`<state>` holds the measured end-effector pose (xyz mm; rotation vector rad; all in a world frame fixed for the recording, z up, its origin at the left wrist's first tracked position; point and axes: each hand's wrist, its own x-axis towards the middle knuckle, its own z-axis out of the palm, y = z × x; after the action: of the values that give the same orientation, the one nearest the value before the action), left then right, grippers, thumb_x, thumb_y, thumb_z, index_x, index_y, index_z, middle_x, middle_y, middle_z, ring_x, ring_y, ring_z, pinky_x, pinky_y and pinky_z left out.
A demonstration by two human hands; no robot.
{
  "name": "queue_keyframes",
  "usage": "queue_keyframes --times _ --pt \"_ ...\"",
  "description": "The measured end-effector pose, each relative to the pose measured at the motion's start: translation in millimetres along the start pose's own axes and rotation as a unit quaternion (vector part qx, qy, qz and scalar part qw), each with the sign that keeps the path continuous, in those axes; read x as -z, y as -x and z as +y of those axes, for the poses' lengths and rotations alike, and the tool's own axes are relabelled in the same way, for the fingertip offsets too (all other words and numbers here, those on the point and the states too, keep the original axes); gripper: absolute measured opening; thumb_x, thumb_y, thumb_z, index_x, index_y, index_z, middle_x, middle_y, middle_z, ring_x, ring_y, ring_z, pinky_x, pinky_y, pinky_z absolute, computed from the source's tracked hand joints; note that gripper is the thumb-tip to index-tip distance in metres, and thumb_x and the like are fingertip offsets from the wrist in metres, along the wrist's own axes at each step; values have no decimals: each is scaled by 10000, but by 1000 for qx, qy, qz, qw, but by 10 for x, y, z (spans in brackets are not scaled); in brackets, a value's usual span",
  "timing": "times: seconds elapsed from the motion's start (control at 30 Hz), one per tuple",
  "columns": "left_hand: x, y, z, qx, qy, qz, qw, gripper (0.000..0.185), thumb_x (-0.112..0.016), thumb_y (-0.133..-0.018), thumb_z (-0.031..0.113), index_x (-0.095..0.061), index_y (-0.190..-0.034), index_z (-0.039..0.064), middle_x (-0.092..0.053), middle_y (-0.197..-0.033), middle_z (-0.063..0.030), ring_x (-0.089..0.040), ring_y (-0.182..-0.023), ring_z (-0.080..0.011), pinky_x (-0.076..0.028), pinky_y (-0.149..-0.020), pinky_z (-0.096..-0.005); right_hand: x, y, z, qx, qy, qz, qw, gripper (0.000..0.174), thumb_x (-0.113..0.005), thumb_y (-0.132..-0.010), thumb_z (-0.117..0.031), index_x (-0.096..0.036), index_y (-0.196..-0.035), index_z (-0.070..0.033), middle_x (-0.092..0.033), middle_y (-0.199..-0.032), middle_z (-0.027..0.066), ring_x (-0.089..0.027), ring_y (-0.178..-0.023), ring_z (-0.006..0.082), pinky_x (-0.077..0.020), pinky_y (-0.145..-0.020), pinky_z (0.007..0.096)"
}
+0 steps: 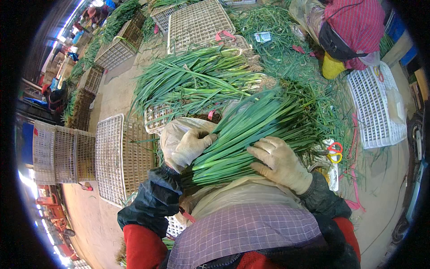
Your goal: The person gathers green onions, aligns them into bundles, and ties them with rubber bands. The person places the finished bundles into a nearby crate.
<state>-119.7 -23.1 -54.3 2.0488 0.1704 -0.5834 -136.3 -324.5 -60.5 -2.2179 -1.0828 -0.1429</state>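
Observation:
A loose bundle of green onions [242, 131] lies slantwise over my lap, its long leaves fanned out. My left hand [193, 146], in a pale work glove, is curled at the bundle's left edge, thumb against the leaves; some of its fingers are hidden. Laid across the leaves from the right is my right hand [280, 163], also gloved, with its fingers somewhat apart. Beneath the bundle, clear plastic sheeting [245, 193] covers my lap over a checked apron [242, 228]. Just beyond, more green onions [201, 77] are heaped on a crate, roots to the right.
Scissors with red and yellow handles [335, 153] lie right of my right hand. Plastic crates stand at left [109, 158] and right [378, 104]. Leaf trimmings [268, 64] and pink ribbon [354, 181] litter the floor. Another person [352, 30] sits at the upper right.

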Motion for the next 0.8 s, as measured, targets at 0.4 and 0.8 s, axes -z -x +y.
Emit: queue_keyframes --times 0.4,0.8 --pt "-128 273 105 -48 -79 74 993 461 -715 -934 391 -708 -1187 6 -759 -964 -175 -742 -905 -285 -555 -827 -396 27 -358 328 -120 153 95 976 190 -810 -814 -199 -758 -935 -62 -728 -988 87 -631 -1135 339 -480 -1008 485" --pt "-125 297 236 -10 -78 27 996 532 -791 -889 381 -696 -1233 -14 -766 -991 -158 -733 -934 -234 -561 -854 -364 -51 -443 538 3 59 190 980 201 -827 -746 -44 -725 -900 -124 -728 -953 48 -678 -1029 330 -491 -1057 494"
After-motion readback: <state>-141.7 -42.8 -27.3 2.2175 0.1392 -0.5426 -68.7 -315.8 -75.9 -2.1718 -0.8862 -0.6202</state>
